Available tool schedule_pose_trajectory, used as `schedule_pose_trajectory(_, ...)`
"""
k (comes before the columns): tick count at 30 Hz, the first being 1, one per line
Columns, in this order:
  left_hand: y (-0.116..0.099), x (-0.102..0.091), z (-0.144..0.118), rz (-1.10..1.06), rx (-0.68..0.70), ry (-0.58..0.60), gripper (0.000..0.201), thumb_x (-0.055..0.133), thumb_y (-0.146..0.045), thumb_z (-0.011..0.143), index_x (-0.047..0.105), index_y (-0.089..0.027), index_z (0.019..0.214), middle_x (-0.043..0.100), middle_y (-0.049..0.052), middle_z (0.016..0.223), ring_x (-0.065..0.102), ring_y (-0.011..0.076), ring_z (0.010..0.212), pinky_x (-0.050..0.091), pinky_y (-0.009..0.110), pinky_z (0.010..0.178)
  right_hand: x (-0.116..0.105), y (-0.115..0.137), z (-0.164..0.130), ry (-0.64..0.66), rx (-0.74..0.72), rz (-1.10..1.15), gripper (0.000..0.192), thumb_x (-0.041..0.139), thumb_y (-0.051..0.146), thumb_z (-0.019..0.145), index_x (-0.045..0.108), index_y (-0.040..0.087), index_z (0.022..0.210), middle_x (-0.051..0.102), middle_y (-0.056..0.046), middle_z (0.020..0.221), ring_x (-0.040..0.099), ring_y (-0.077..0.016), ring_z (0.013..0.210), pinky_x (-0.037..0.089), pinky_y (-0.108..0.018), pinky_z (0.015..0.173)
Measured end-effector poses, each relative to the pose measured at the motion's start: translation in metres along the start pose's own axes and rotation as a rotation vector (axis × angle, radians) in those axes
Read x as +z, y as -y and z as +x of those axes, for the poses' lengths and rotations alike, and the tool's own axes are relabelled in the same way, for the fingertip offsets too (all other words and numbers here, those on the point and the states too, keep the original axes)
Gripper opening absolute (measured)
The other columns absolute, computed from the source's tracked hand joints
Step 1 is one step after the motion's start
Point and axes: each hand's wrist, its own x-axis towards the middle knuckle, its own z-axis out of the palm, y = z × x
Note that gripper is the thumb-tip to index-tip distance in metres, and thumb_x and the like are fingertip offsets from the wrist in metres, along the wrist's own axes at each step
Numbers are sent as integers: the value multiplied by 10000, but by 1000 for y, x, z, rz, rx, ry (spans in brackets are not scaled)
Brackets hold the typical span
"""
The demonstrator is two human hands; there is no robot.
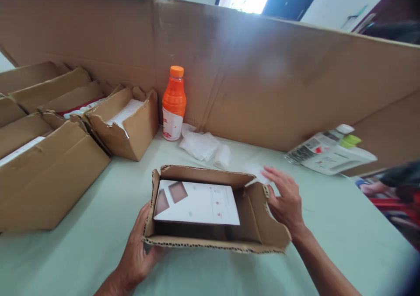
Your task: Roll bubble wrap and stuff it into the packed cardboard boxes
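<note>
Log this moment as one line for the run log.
left hand: holds box near-left corner | right hand: on right flap | in box: white sheet | behind: bottle

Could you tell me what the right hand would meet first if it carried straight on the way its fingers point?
Probably the thin white sheet just beyond the right hand fingertips, then the crumpled white wrapping; depth is unclear.

left hand: fingers curled, clasping | right hand: flat, fingers spread
</note>
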Motion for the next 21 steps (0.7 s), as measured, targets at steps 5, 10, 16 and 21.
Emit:
schedule_pose_trajectory(5,6,0,-8,17,-43,10,710,623,-572,850,521,-157,1418,607,188,1348,517,410,1321,416,556,1122,-61,3,-100,178,48,-156,368,512,257,949,587,229,1308,663,-133,1266,625,-322,1150,504,-488,906)
schedule_pose_trajectory(10,-8,-2,-18,-25,-163,-79,675,648,-611,805,603,-146,1292,672,167,1211,629,375,1147,482,501,1041,-94,64,-115,179,133,87,447,545,206,955,509,286,1393,594,-104,1363,569,-281,1245,490,-467,994)
schedule_pose_trajectory(16,-28,-3,-8,-62,-222,-68,648,715,-610,722,623,-142,1161,708,155,1136,668,355,1089,551,425,919,-58,109,-85,434,399,555,540,605,311,926,443,259,1439,634,-108,1275,656,-228,949,583,-362,743)
schedule_pose_trajectory(21,-32,-1,28,-41,-269,-48,598,783,-552,590,600,-152,996,728,114,924,701,315,869,573,387,739,-21,114,-58,472,463,726,415,645,333,858,566,208,1246,677,-84,1077,621,-235,909,548,-371,770)
